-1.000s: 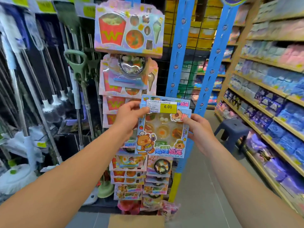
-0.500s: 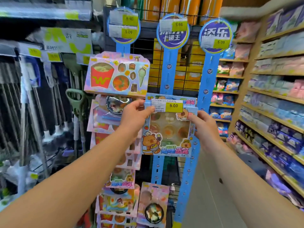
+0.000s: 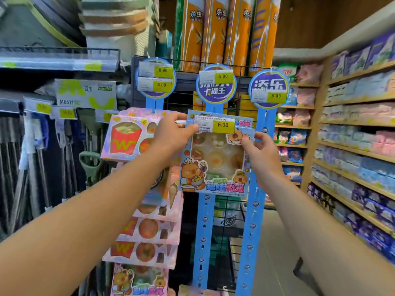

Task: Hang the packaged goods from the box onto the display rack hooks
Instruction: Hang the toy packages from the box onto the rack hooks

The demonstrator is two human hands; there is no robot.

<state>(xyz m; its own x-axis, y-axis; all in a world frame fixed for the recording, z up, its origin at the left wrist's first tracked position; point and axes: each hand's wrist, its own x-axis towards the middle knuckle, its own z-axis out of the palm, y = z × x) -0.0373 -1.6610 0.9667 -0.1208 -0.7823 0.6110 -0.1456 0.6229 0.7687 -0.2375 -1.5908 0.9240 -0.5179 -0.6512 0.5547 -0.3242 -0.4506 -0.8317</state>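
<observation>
A blue carded pack (image 3: 215, 159) with cartoon bears, a clear blister of small foods and a yellow 6.00 price tag is held up in front of the middle blue hanging strip (image 3: 203, 221). My left hand (image 3: 173, 133) pinches its top left corner. My right hand (image 3: 260, 152) grips its right edge. The pack's top sits just below the strip's round sign (image 3: 215, 84). No hook shows behind the pack. The box is out of view.
The left strip carries several pink carded packs (image 3: 132, 135) hanging down to the floor. A third blue strip (image 3: 256, 189) stands to the right. Mop handles (image 3: 32, 167) fill the left. Wooden shelves (image 3: 354, 150) of goods line the aisle on the right.
Both hands have lifted the pack upward along the middle strip, from low on the rack to just under its round sign. The view has tilted up with it.
</observation>
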